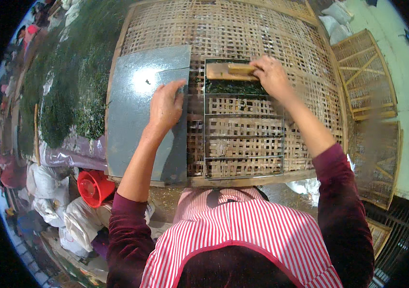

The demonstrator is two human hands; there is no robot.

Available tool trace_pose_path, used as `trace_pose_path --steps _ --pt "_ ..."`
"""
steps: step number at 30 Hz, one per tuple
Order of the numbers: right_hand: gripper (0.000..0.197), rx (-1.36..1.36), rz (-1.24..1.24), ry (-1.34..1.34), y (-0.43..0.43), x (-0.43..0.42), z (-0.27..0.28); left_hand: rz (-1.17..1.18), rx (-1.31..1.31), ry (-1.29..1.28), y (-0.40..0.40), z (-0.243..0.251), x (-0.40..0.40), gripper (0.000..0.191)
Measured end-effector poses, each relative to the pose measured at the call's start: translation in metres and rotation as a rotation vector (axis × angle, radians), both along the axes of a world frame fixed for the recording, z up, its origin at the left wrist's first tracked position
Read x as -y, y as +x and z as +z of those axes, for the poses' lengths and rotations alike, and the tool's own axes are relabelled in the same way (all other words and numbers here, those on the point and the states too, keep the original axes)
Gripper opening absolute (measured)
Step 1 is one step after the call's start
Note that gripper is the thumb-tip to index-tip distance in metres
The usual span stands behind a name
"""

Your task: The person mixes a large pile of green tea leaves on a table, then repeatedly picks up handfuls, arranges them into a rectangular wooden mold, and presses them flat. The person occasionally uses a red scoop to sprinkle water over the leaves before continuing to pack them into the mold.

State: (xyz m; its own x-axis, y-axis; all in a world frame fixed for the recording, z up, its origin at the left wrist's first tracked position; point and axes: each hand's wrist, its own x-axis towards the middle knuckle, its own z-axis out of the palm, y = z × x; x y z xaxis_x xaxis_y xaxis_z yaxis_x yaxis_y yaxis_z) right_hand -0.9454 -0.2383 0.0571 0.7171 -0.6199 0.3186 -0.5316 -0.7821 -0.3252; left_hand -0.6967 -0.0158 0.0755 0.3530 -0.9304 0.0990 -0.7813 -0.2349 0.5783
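A woven bamboo rack point(226, 36) with a wooden border lies before me. On it rests a thin metal frame point(244, 136) divided by crossbars into several slots. Dark green chopped leaves point(235, 87) fill the farthest slot. My right hand point(271, 75) grips the handle of a flat wooden press point(215, 72), which lies over the far part of those leaves. My left hand point(168, 102) hovers over or rests on a smooth grey board point(136, 140), left of the frame. Its fingers are loosely bent, thumb apart, with nothing seen in them. Through the nearer slots the bare weave shows.
A large heap of green leaves point(78, 72) lies on plastic sheeting point(76, 154) at the left. Below it are a red bucket point(95, 189) and white sacks point(46, 180). More bamboo racks point(366, 75) lie on the floor at the right. White bags point(337, 21) sit beyond them.
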Motion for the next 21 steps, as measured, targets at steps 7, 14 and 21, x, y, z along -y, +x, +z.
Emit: trace_pose_path --steps 7,14,21 --pt "0.022 -0.016 0.008 0.232 -0.015 -0.026 -0.013 -0.140 0.264 -0.028 -0.051 -0.035 0.016 0.053" --pt "0.024 0.020 0.030 0.088 -0.019 -0.024 -0.029 -0.245 0.403 0.051 -0.051 -0.047 0.024 0.056" --pt "0.031 -0.001 -0.082 0.414 -0.018 -0.024 -0.003 -0.293 0.223 -0.020 0.028 -0.009 -0.009 0.054"
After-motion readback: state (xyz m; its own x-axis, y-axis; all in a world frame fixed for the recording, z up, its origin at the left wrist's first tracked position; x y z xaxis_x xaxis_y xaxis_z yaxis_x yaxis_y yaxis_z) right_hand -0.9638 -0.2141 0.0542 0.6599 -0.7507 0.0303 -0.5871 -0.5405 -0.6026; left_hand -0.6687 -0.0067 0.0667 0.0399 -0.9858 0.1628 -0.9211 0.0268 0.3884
